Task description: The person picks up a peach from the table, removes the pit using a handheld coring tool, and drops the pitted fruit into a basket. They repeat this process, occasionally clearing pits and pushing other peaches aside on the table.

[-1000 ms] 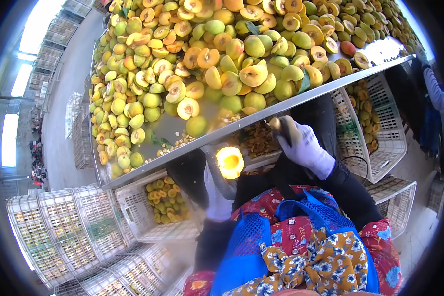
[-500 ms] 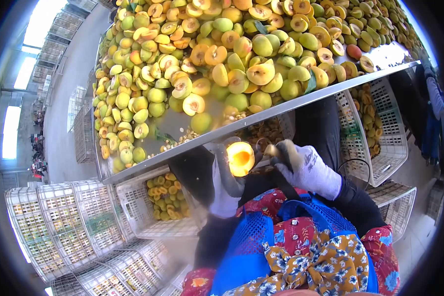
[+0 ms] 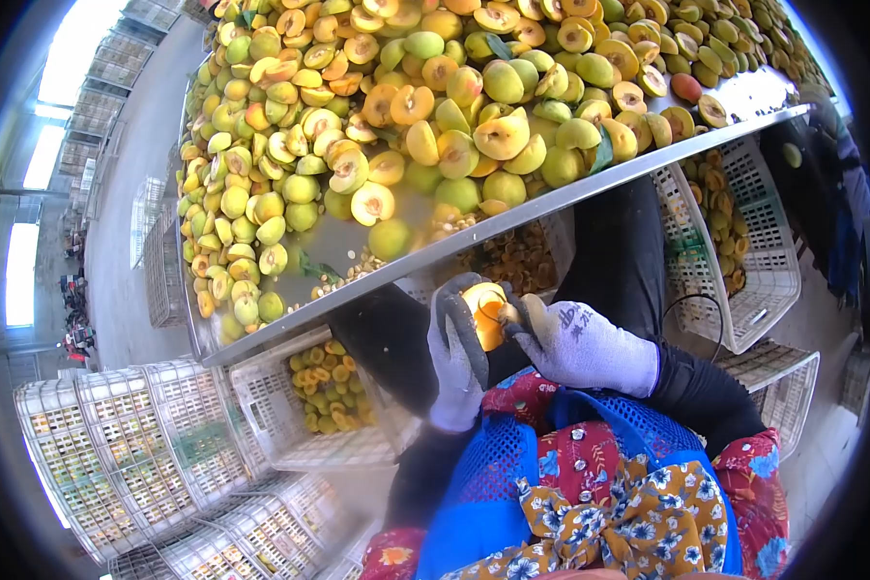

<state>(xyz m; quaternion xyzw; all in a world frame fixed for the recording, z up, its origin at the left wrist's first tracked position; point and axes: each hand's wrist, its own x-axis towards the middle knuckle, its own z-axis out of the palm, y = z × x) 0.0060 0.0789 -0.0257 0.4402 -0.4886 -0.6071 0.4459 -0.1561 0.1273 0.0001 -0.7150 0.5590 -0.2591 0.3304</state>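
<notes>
Below the edge of the metal table, my left hand, in a grey and white glove, is wrapped round a halved yellow-orange fruit with its cut face up. My right hand, gloved the same way, is closed with its fingertips at the fruit's right side. Something small and dark shows between those fingertips and the fruit, too small to make out. Many green and yellow fruits, whole and halved, are heaped on the table, with loose pits near its edge.
A crate of fruit halves stands at the left beside stacked white crates. Another crate with fruit is at the right. Under the table is a container of pits. A co-worker's sleeve shows at the far right.
My right hand has moved left to the fruit, and the two hands are now close together. The fruit has tilted and shifted slightly right in my left hand.
</notes>
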